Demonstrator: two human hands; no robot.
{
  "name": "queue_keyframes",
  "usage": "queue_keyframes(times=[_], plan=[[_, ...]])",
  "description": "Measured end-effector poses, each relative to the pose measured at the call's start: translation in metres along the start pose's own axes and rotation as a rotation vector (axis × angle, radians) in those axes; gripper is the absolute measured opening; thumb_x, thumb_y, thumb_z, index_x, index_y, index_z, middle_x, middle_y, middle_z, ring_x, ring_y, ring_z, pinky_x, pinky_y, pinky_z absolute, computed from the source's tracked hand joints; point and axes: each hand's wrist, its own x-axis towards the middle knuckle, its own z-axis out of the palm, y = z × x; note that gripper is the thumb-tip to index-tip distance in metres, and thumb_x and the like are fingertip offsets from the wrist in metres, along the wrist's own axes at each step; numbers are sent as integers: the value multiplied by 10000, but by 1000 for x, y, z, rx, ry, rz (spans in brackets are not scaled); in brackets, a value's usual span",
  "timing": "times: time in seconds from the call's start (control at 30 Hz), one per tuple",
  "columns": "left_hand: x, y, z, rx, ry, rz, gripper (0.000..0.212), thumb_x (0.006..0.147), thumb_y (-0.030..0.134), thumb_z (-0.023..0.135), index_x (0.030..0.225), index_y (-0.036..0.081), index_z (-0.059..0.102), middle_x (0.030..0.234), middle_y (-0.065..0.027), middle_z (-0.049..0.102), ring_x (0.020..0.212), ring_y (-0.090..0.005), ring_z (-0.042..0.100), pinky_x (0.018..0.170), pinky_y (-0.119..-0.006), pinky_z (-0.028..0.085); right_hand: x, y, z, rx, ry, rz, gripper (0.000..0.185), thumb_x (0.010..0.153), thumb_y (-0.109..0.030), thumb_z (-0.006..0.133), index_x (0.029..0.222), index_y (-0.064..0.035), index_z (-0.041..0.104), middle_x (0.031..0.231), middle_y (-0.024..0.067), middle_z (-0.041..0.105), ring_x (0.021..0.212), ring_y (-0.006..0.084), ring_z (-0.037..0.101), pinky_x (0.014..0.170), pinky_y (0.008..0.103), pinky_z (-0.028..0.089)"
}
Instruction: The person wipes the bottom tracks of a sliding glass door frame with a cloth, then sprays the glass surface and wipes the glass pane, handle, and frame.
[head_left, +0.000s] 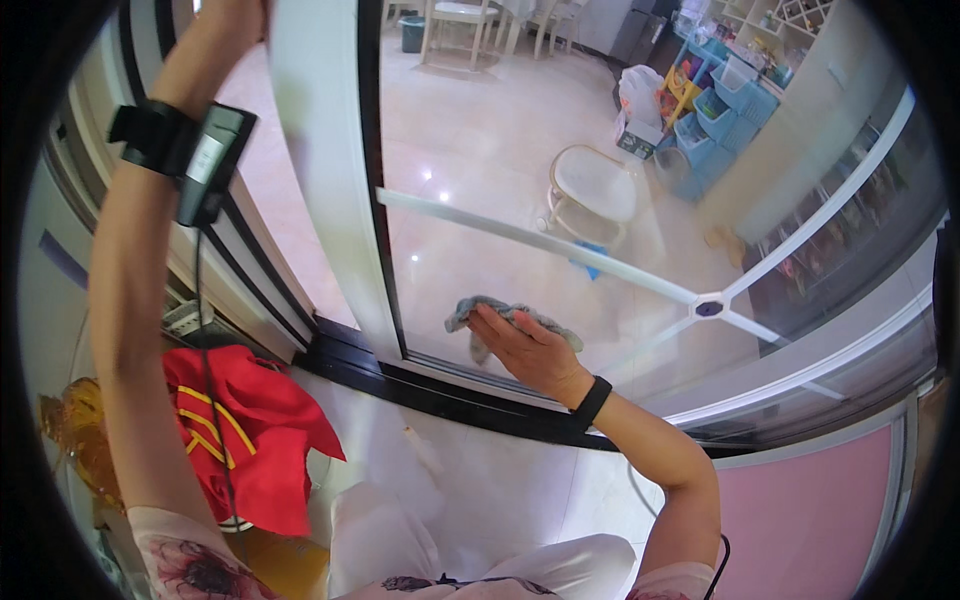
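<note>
My right hand (531, 352) presses a bunched grey-blue cloth (561, 331) against the lower part of a glass sliding door (480, 165). The fingers lie over the cloth, and a black band circles the wrist. My left arm reaches up along the door's white frame (322, 150); the left hand (232, 11) is cut off by the top edge, so its fingers and what they touch are hidden. A strapped device with a cable sits on the left wrist. White bars crossing at a small dark centre piece (709, 308) divide the pane at the right.
A red cloth with yellow stripes (247, 435) lies at the lower left beside an amber plastic bottle (86, 435). The black door track (450, 401) crosses the floor. Behind the glass stand a white stool (594, 184), blue bins (720, 120) and chairs. A pink panel (810, 510) is at the lower right.
</note>
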Motion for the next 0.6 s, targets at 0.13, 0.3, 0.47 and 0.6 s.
queue_keyframes(times=[0.13,0.3,0.47,0.6], plan=[[6,9,-4,20,60,-31,587,930,429,450,1317,-10,404,1299,-128,480,1114,-193,497,961,-285,394,33,42,-14,99,22,26,458,850,-195,447,1307,-177,480,1405,27,391,1353,123,250,1105,465,146],[15,-9,-17,-5,167,48,541,934,362,476,1301,-32,417,1315,-118,468,1192,-172,440,1028,-276,317,120,187,-84,190,130,473,415,845,-177,476,1256,-179,528,1358,-3,444,1320,147,326,1026,590,190],[15,-16,-27,-23,189,75,537,933,324,497,1286,-72,416,1326,-127,456,1223,-176,410,1056,-275,277,117,125,-56,188,60,435,416,852,-179,453,1257,-129,529,1335,30,466,1302,157,354,1041,532,209],[12,-16,-10,-4,265,25,519,935,317,500,1269,-75,437,1297,-114,479,1211,-165,420,1049,-273,285,44,23,-23,272,-151,94,433,853,-176,450,1279,-128,512,1364,38,431,1308,143,339,1050,484,235]])
